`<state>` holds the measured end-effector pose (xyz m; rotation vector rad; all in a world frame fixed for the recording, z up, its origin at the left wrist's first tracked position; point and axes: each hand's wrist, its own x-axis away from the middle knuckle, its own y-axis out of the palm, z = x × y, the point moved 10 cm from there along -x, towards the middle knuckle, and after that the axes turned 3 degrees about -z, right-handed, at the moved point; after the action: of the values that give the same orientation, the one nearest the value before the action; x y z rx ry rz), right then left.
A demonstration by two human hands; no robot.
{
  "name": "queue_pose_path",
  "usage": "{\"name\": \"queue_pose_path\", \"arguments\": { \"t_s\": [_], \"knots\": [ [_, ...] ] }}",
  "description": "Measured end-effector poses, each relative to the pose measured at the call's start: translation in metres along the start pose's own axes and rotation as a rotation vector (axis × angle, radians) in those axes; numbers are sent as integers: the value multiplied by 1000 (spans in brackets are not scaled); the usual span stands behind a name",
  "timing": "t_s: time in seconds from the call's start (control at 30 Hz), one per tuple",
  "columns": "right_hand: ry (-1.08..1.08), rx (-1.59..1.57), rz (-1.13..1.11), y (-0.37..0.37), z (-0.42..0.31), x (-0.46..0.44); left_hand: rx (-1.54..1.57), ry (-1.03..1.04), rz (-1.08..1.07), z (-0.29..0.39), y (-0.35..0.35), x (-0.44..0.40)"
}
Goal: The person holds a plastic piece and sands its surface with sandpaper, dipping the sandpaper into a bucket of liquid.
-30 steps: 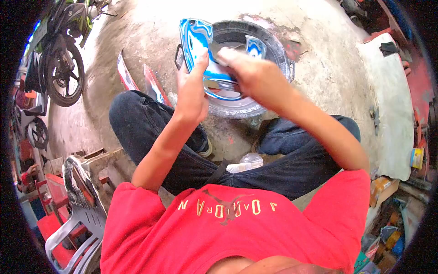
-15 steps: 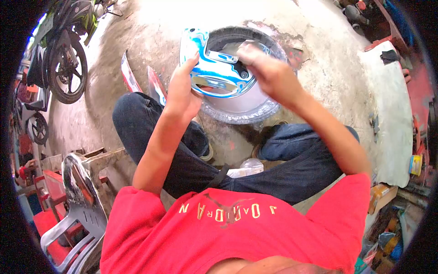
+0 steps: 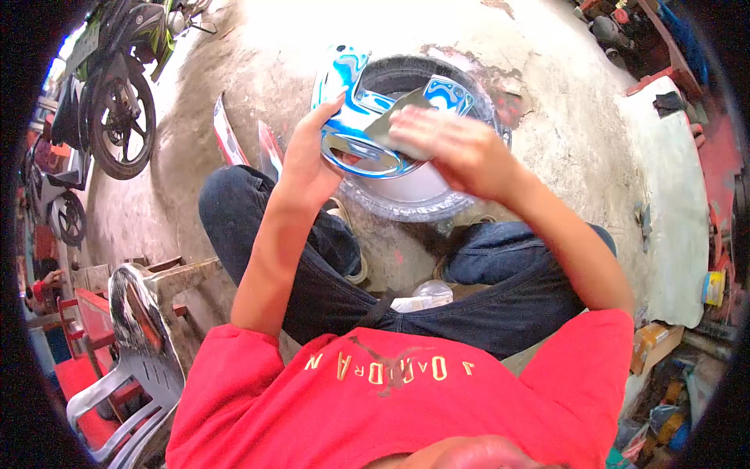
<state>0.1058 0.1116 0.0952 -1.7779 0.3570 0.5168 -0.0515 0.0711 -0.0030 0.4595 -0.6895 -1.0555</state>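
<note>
A glossy blue, white and silver motorcycle body panel [image 3: 349,117] with cut-out openings is held over a round grey tub [image 3: 406,209] on the floor. My left hand [image 3: 308,148] grips the panel's left edge, thumb on top. My right hand [image 3: 457,148], slightly blurred, is closed on a thin grey-green sheet that looks like sandpaper [image 3: 402,117] and presses it flat on the panel's right part. The sheet and hand hide part of that surface. Pale, cloudy liquid shows inside the tub.
Two red-and-white panel pieces [image 3: 226,134] stand left of the tub. A motorcycle [image 3: 121,117] is at far left, a grey plastic chair [image 3: 148,352] at lower left. A pale board [image 3: 672,211] lies on the right. Clear plastic [image 3: 432,293] sits between my legs.
My right hand has moved down and slightly left across the panel, and the grey-green sheet now shows plainly. The panel has tilted slightly in my left hand.
</note>
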Motion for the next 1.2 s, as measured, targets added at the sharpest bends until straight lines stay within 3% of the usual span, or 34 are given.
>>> {"name": "queue_pose_path", "arguments": {
  "t_s": [0.1, 0.23, 0.43, 0.6, 0.7, 0.77, 0.87, 0.97, 1.03, 1.1, 1.2],
  "knots": [
    [159, 47, 116, -17, 46, 6, 7, -24, -8, 0, -2, -2],
    [295, 17, 189, -18, 56, 11, 74, -59, -19, 1, 1, -4],
    [467, -119, 244, -11, 72, 25, 192, -127, -260, -8, 12, -1],
    [496, -110, 247, -6, 66, 25, 211, -42, -139, -9, 14, 2],
    [922, -131, 169, -13, 95, 38, 226, -45, -157, -13, 12, -2],
    [902, -191, 380, -25, 115, 48, 220, -24, -144, -14, 13, -3],
    [911, -120, 409, -39, 131, 53, 138, 4, -96, -20, 11, -5],
    [810, -166, 422, -45, 100, 28, 76, -7, -198, -30, 21, -4],
    [613, -110, 258, -26, 82, 11, 29, -22, -195, -35, 29, 2],
    [149, -4, 196, -10, 45, -8, -69, -13, -168, -37, 37, 7],
    [187, -11, 73, 9, 60, -5, -154, 0, -160, -36, 38, 10]
  ]
}}
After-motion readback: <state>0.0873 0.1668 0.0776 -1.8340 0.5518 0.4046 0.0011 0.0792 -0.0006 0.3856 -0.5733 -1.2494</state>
